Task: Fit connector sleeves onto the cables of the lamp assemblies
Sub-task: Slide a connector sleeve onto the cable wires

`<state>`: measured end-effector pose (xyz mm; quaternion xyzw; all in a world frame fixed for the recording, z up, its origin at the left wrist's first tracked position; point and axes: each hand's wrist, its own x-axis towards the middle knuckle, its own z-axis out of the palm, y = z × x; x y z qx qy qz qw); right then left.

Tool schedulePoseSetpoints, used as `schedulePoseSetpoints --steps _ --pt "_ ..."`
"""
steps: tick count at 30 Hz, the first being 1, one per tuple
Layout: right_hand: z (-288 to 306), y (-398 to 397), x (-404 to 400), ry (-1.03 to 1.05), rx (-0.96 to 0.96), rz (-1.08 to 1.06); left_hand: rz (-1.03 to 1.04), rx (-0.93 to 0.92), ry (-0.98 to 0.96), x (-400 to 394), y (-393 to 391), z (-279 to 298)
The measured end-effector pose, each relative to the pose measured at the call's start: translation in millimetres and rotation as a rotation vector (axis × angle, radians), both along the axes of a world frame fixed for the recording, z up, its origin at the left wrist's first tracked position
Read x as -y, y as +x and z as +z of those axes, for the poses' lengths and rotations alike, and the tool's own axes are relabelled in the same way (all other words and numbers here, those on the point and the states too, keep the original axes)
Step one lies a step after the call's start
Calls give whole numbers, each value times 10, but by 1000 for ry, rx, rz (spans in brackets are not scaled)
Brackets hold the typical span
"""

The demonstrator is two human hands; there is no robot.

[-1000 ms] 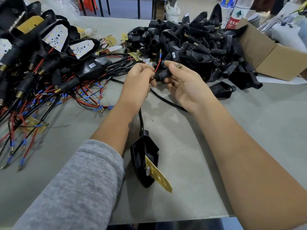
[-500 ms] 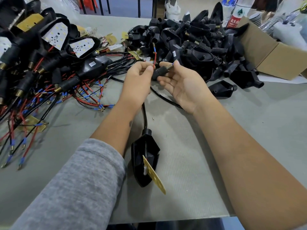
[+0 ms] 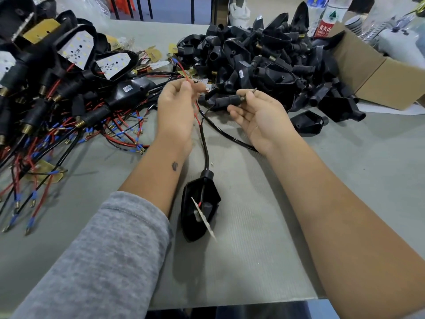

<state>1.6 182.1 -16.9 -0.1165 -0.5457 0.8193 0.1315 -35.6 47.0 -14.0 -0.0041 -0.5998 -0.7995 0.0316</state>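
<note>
Black tubular connector sleeve (image 3: pixel 226 100), threaded end rightward, is pinched in the right hand (image 3: pixel 259 116); thin red wire (image 3: pixel 184 74) is pinched taut by the left hand (image 3: pixel 177 104), apparently for threading.

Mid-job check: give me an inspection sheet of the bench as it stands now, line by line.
Surface: grey table, ribbed mat under the work.
Job's things: black connector sleeve in right hand; lamp housing lies near the table's front edge.
Clutter: pile of empty black housings; wired lamp assemblies at left.
Hands: left hand pinches red wire.
Cables: black cable runs from the housing up to the hands.
Surroundings: cardboard box, bottle.
</note>
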Motion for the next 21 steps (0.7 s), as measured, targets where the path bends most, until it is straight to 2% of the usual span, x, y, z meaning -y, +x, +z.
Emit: schedulePoseSetpoints --steps 2,4,12,17,21 --pt "2 -2 -17 -16 9 -24 -22 54 171 32 5 34" --pt "3 -5 -32 -20 20 -41 -10 46 252 68 17 36" --pt "-3 -12 -53 -78 45 -72 102 -84 -35 61 -5 -9" --pt "1 -5 -64 -120 61 -83 10 -98 -87 39 -17 -39" --pt "20 11 -43 -111 43 -77 -28 -212 -465 44 11 -102"
